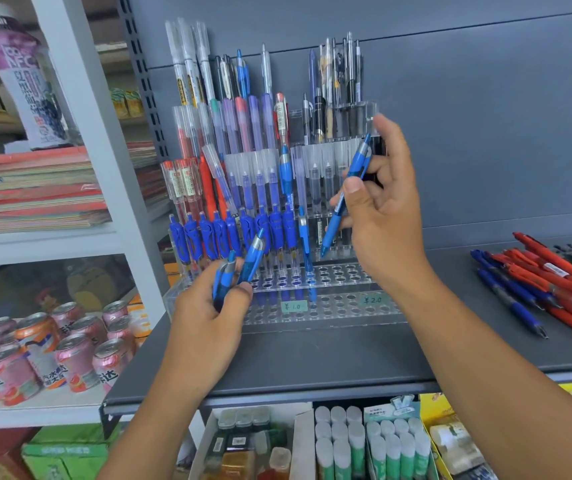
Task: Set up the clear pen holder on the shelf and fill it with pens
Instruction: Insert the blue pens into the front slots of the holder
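Loose pens (537, 285) run off the right edge; cans (73, 355) blurred.

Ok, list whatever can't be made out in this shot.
- Head view: the left hand hides the lower part of its blue pens, so their count is uncertain.
- The right hand covers the upper right slots of the pen holder.
- The loose pens are cut off by the right edge.
- Pen print is too small to read.
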{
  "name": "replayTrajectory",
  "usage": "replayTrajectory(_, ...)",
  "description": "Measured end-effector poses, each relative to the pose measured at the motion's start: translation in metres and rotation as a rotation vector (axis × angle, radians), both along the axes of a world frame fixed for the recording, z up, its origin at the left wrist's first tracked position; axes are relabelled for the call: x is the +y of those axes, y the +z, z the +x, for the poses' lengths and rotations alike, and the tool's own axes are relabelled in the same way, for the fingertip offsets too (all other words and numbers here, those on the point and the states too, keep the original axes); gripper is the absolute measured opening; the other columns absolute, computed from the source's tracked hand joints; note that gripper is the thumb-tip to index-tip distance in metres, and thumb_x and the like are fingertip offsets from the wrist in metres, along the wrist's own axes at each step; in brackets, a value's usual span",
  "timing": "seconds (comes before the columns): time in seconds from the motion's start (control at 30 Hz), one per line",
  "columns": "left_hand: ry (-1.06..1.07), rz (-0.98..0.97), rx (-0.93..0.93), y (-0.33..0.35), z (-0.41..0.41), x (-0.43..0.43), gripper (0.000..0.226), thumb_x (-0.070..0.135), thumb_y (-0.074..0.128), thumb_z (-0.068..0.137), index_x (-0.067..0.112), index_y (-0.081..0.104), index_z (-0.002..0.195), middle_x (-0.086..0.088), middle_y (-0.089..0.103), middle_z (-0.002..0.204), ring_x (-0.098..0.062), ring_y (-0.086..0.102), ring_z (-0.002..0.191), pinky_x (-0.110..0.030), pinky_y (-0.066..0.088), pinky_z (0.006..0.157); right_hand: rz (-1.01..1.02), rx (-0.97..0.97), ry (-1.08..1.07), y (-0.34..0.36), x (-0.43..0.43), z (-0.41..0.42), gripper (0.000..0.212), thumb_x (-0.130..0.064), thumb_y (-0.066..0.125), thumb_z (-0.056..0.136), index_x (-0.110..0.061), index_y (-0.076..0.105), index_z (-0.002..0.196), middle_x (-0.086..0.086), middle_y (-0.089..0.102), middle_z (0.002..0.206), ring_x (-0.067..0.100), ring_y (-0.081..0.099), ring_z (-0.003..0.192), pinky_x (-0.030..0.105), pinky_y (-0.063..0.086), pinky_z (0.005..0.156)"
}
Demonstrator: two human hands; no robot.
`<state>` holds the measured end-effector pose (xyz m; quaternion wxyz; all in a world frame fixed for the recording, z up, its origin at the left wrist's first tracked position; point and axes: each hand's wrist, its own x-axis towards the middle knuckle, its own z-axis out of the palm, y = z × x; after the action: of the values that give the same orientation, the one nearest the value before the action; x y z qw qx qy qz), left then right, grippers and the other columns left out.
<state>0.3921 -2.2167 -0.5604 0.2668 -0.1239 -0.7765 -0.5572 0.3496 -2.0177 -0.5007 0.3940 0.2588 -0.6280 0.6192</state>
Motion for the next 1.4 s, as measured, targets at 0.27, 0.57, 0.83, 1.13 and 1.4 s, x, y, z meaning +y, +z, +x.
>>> replayTrajectory(0.27,-0.007,-0.007,0.008,-0.001,-0.001,-0.001,0.016,0.034,0.051,0.079,0.042,0.063,0.086,-0.007,0.044,0.058,-0.018,0.035,0.046,-0.043,0.033,0.052,0.16,-0.103,-0.043,-0.003,-0.002,0.002,0.052,-0.012,0.051,0.1,-0.045,0.04,0.139,-0.016,0.045,0.105,0.002,0.056,0.086,0.025,0.051,0.08)
replayTrajectory(0.57,-0.011,-0.018,0.013,-0.002,-0.001,-0.002,0.025,0.048,0.05,0.071,0.029,0.058,0.085,-0.025,0.043,0.066,-0.022,0.033,0.048,-0.044,0.032,0.051,0.297,-0.122,-0.069,-0.009,-0.004,0.01,0.052,-0.015,0.056,0.098,-0.056,0.042,0.127,-0.024,0.047,0.112,-0.004,0.055,0.09,0.019,0.046,0.087)
replayTrajectory(0.83,0.001,-0.028,0.002,-0.004,-0.002,-0.003,0.019,0.042,0.05,0.075,0.028,0.058,0.085,0.0,0.036,0.052,-0.022,0.032,0.048,-0.044,0.032,0.052,0.356,-0.1,-0.124,-0.012,-0.001,0.009,0.054,-0.017,0.054,0.1,-0.044,0.038,0.143,-0.036,0.043,0.112,0.001,0.06,0.094,0.013,0.046,0.085)
replayTrajectory(1.13,-0.004,-0.024,-0.002,-0.005,-0.002,-0.004,0.021,0.041,0.05,0.074,0.025,0.057,0.085,0.002,0.036,0.052,-0.022,0.033,0.049,-0.045,0.032,0.053,0.431,-0.066,-0.22,-0.019,-0.001,0.006,0.041,-0.008,0.057,0.097,-0.028,0.056,0.132,-0.022,0.049,0.106,-0.003,0.054,0.089,0.003,0.04,0.081)
replayTrajectory(1.4,-0.004,-0.007,0.005,-0.003,0.0,-0.002,0.017,0.039,0.053,0.077,0.025,0.059,0.085,-0.007,0.038,0.052,-0.024,0.035,0.049,-0.05,0.035,0.051,0.397,-0.034,-0.254,-0.022,-0.002,0.007,0.018,-0.001,0.059,0.092,-0.013,0.071,0.095,-0.009,0.055,0.104,0.008,0.056,0.077,0.008,0.043,0.074)
